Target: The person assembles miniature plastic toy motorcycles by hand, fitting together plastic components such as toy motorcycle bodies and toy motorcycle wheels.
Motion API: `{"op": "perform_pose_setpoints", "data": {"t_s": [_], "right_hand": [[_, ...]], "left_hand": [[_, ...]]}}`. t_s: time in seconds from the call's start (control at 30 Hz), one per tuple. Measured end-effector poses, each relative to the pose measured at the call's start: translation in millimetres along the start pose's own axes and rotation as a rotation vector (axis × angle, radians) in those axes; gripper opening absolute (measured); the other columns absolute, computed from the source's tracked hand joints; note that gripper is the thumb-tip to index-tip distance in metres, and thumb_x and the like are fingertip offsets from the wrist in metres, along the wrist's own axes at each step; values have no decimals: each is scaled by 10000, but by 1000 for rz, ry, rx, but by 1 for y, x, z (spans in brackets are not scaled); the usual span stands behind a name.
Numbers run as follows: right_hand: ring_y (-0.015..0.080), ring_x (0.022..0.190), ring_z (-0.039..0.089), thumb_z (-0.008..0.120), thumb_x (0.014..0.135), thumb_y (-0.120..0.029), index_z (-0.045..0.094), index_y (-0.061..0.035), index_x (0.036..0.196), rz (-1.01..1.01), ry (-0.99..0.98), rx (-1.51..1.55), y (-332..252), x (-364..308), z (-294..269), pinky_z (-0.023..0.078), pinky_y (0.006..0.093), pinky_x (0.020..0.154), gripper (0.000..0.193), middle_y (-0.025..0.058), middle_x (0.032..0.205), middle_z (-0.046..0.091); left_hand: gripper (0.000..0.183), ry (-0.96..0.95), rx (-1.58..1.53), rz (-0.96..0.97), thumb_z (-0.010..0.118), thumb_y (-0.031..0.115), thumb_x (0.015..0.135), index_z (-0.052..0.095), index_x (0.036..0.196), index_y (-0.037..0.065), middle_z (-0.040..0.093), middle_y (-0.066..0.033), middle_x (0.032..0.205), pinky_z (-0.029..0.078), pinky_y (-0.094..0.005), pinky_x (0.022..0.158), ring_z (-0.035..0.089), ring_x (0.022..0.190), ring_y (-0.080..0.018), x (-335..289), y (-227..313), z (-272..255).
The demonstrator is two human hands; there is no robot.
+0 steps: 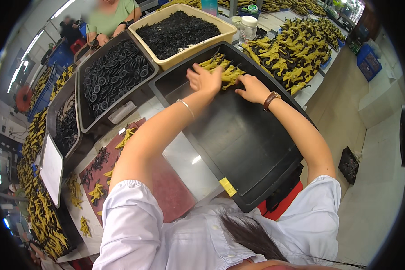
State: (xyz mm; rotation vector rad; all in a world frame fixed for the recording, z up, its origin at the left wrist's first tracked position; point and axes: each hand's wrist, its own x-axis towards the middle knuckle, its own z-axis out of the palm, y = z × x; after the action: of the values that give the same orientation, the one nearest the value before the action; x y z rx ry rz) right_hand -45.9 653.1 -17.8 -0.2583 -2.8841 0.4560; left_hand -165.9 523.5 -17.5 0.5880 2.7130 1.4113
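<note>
A large black tray (229, 139) lies in front of me. At its far end is a small cluster of yellow-and-black plastic parts (231, 74). My left hand (204, 80) is at the left of this cluster, fingers spread and slightly blurred, with nothing seen in them. At the cluster's right side, my right hand (254, 90) has thumb and fingers apart around the nearest parts. Its fingertips reach the parts; whether they press on them I cannot tell. A bracelet is on my left wrist and a brown-strapped watch on my right.
Black round wheel-like pieces fill a dark bin (117, 112). Behind it, a cream bin (231, 29) holds small black pieces. Many yellow-and-black parts (297, 49) cover the table at right. A red mat (171, 189) with loose parts lies left. A person (112, 18) sits opposite; a jar (248, 28) stands nearby.
</note>
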Motion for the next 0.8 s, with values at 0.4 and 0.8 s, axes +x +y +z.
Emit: {"op": "perform_pose_setpoints", "data": {"t_s": [0.4, 0.8], "right_hand": [[224, 647, 614, 884, 613, -367, 549, -11, 756, 303, 186, 215, -18, 15, 19, 501, 322, 642, 509, 114, 691, 618], [237, 733, 613, 856, 654, -289, 493, -46, 982, 531, 344, 524, 0, 25, 53, 508, 353, 711, 546, 97, 824, 605]], "left_hand": [[631, -447, -1082, -385, 449, 473, 917, 531, 1277, -39, 570, -179, 1295, 363, -344, 1016, 533, 1175, -265, 52, -53, 38], [596, -438, -1350, -481, 338, 538, 967, 571, 1238, 62, 606, -96, 1258, 378, -327, 1017, 555, 1151, -222, 30, -25, 19]]}}
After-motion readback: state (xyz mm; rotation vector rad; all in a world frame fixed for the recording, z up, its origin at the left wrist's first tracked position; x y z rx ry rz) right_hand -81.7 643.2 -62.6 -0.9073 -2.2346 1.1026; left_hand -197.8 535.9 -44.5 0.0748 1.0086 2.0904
